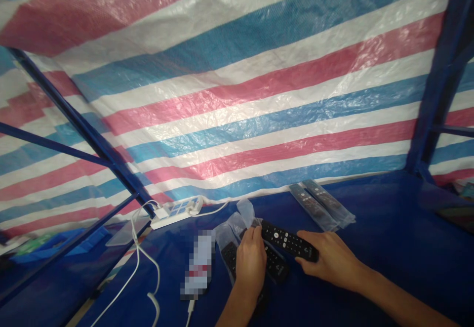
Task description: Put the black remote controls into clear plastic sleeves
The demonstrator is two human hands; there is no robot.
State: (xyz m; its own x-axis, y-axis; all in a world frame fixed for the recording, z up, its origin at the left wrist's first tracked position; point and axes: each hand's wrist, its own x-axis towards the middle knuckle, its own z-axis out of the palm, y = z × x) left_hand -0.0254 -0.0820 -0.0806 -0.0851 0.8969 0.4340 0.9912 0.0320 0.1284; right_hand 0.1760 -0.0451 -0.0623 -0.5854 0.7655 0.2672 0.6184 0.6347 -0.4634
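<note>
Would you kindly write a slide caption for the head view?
Right hand grips a black remote near the left hand; two bagged remotes lie farther back.

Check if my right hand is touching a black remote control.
Touching. The head view shows the right hand gripping the black remote control by one end.

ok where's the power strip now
Left of centre in the head view, the power strip lies at the back of the blue table by the striped sheet, to the left of the left hand.

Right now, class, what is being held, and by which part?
The right hand holds a black remote by its nearer end; whether the left hand grips anything cannot be told.
</note>
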